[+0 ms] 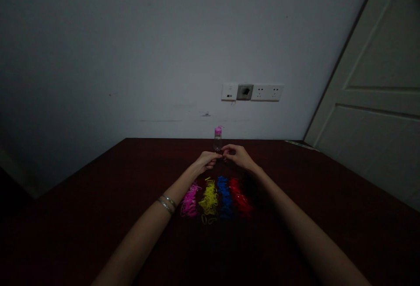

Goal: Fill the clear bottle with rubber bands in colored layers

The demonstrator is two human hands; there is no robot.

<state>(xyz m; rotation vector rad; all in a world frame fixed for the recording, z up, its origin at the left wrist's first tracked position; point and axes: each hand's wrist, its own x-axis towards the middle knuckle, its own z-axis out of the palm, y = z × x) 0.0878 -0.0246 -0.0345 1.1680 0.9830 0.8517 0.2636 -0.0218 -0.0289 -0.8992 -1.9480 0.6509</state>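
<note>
The bottle [218,141] stands on the desk's [98,203] far side, just beyond the left hand [207,160] and right hand [237,155]; their fingertips nearly meet, grip too dim to tell. Nearer, left to right: pink bands [189,202], yellow bands [209,198], blue bands [225,198], red bands [240,198].

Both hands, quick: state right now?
Left hand: curled; whether it holds anything can't be told.
Right hand: bent, near the bottle; grip can't be told.

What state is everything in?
Pink-topped bottle: upright
Pink rubber bands: loose pile
Yellow rubber bands: loose pile
Blue rubber bands: loose pile
Red rubber bands: loose pile
Left hand: fingers curled, hold unclear
Right hand: fingers bent, hold unclear
Bangles: worn, left wrist
Wall sockets: unplugged
Door: unclear whether shut
</note>
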